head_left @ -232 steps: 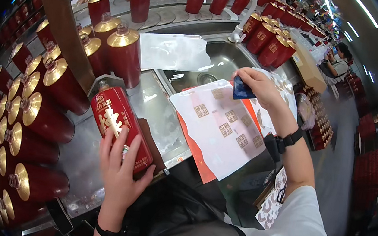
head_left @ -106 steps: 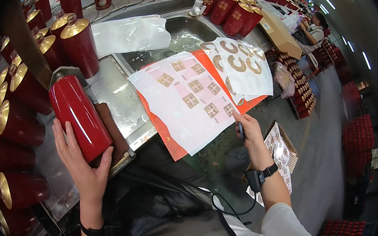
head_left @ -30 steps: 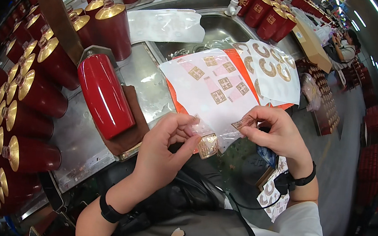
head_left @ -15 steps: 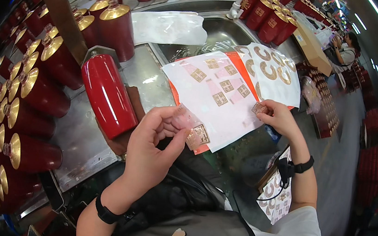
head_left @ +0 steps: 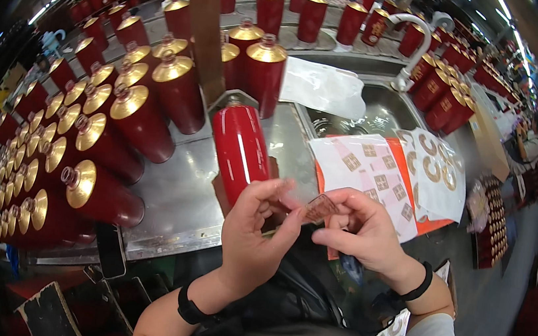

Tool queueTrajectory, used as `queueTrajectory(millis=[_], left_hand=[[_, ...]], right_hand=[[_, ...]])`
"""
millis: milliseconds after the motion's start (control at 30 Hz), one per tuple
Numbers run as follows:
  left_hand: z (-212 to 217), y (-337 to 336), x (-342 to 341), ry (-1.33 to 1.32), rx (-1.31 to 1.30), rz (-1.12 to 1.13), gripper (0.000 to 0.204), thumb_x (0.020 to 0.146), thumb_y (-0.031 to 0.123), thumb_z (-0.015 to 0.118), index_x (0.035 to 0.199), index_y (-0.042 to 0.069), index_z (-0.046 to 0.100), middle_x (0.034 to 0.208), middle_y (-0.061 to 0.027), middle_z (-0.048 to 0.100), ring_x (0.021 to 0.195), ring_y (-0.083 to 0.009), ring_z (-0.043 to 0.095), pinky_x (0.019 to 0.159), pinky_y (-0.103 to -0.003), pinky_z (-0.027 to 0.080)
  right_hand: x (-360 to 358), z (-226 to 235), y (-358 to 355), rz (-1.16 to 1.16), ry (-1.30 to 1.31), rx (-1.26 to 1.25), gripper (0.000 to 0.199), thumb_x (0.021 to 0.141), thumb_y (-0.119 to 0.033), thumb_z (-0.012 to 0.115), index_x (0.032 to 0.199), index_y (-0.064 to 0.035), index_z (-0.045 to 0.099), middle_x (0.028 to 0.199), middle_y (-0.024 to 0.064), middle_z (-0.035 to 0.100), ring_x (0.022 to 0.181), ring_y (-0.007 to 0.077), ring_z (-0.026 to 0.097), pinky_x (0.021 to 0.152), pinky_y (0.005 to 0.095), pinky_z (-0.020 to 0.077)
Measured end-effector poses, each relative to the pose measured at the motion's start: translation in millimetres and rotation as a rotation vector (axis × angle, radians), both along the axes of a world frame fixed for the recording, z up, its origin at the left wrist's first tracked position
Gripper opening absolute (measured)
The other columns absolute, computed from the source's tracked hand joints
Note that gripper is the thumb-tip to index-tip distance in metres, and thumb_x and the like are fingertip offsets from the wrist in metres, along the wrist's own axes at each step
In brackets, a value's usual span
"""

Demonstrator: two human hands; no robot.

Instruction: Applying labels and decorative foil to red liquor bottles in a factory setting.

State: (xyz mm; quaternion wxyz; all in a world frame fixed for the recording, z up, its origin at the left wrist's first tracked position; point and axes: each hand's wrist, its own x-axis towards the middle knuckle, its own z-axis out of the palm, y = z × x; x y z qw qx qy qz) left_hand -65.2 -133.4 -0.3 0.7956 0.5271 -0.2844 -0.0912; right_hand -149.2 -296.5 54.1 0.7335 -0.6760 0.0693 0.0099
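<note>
In front of me my left hand [head_left: 253, 236] pinches the clear film edge of a small square decal [head_left: 321, 208] with gold print. My right hand [head_left: 367, 236] is closed at the decal's other side, fingers and thumb curled toward each other. Just beyond my left hand, a glossy red bottle [head_left: 240, 145] lies tilted on a brown rest, with its neck end away from me. To the right, a white sheet [head_left: 355, 168] bears several square gold decals. Beside it lies another sheet [head_left: 449, 188] with gold curved decals, over an orange sheet [head_left: 435, 225].
Rows of red bottles with gold shoulders [head_left: 127, 102] crowd the left of the metal table [head_left: 178, 207]. A brown post [head_left: 203, 34] rises among them. Behind the sheets are a sink [head_left: 382, 104] with a white faucet [head_left: 401, 82] and a white plastic sheet [head_left: 324, 87].
My right hand has left the decal sheet and come in beside my left hand, where the decal now sits between them. The view has swung left, showing more bottles.
</note>
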Motion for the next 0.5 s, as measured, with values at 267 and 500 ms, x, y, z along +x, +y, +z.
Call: queueTrajectory(millis=[267, 500], left_hand=[[-6, 40, 29, -0.734, 0.704, 0.307, 0.079, 0.066, 0.020, 0.089, 0.134, 0.007, 0.052, 0.141, -0.0186, 0.042, 0.135, -0.0444, 0.035, 0.109, -0.052, 0.034], [-45, 43, 56, -0.630, 0.768, 0.276, 0.112, 0.072, 0.020, 0.085, 0.153, -0.007, 0.012, 0.157, -0.0358, 0.014, 0.144, -0.0513, 0.023, 0.116, -0.048, 0.029]], right_hand=[[51, 11, -20, -0.031, -0.126, -0.389, 0.018, 0.093, -0.006, 0.067, 0.109, 0.0004, 0.068, 0.089, 0.0007, 0.070, 0.073, 0.0025, 0.062, 0.062, 0.0186, 0.0478], [103, 64, -17, 0.474, -0.383, -0.828, 0.019, 0.090, -0.010, 0.068, 0.107, -0.0064, 0.073, 0.086, 0.0080, 0.069, 0.073, 0.0167, 0.065, 0.067, 0.0293, 0.0503]])
